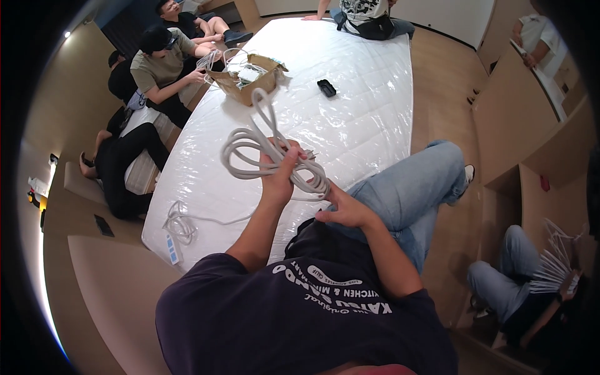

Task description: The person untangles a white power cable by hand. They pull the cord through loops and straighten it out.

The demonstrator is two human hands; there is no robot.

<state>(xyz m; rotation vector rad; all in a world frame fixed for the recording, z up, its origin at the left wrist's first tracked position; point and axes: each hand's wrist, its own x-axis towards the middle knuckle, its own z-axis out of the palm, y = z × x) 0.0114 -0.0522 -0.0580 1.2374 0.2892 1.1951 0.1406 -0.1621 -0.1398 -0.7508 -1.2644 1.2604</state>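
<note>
A light grey cable [319, 181], wound into several loose loops, is held above the mattress in my left hand [282, 172]. The left fingers close round the middle of the bundle, and a loop sticks up beyond them. A plug seems to show beside the fingers, partly hidden by the loops. My right hand [349, 209] is at the lower right end of the coil, its fingertips against or just behind the cable. Its thumb stands apart from the fingers, clear of the loops.
A plastic-wrapped white mattress [356, 119] lies before me. On it are a cardboard box [247, 90] of cables, a small black tray [326, 88] and a white power strip [173, 249] with its cord [181, 226]. Several people sit around; one at left handles cables, another at lower right holds a white cord bundle [553, 269].
</note>
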